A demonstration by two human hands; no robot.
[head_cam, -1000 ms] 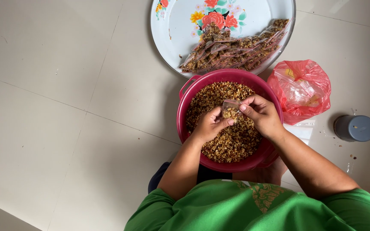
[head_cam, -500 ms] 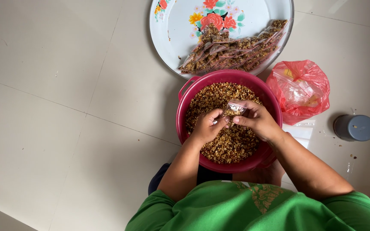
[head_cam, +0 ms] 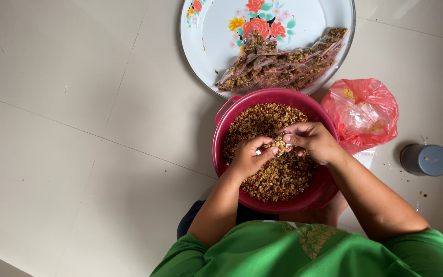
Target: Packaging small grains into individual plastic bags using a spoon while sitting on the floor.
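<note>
Left hand (head_cam: 247, 158) and right hand (head_cam: 311, 141) pinch a small clear plastic packet (head_cam: 279, 145) together, centre frame, above the round red plastic bowl (head_cam: 221, 154) of coarse brown granular mix (head_cam: 278, 177).

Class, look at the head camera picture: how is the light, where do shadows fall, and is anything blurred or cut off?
Head view: soft, even light on the pale tiled floor; a faint shadow left of the round dark-pink plastic bowl; mild sheen on the flowered white round tray, whose top is cropped; left hand and right hand look sharp.
</note>
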